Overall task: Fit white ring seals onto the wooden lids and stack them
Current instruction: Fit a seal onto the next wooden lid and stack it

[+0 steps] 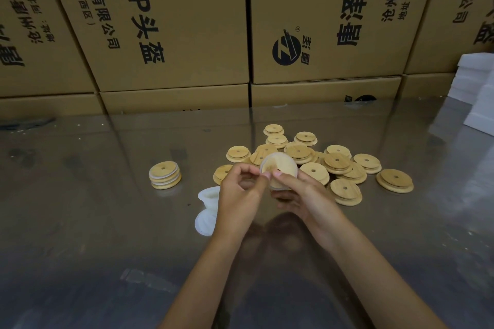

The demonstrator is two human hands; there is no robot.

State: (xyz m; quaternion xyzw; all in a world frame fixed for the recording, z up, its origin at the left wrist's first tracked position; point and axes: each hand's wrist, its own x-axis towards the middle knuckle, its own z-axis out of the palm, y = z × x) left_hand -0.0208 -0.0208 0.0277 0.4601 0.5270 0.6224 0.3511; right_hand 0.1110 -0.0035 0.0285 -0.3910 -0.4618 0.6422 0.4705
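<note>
On the left part of the glossy grey worktop point(80, 195) stands a short stack of round wooden lids with white seals already fitted point(165, 175); it looks like three or four lids, so I judge that only a small part of the work is done. A little to the right, near the person, lies a soft pile of white ring seals point(207, 211), partly hidden behind the left wrist. The left hand point(239, 189) has its fingers curled and pinches the edge of a thin white ring seal point(263, 168) with thumb and forefinger. This seal sits around the round wooden lid with a small centre hole point(278, 168) that the right hand point(299, 195) grips from below and from the side, its thumb on top near the hole. The seal seems partly on the rim, not yet seated all around, so this step is probably in the middle. Further right and behind the hands lies a loose heap of bare wooden lids point(344, 168), perhaps fifteen or more, without seals as far as I can see; these remain to be done. Brown cardboard boxes point(173, 35) stand behind.
</note>
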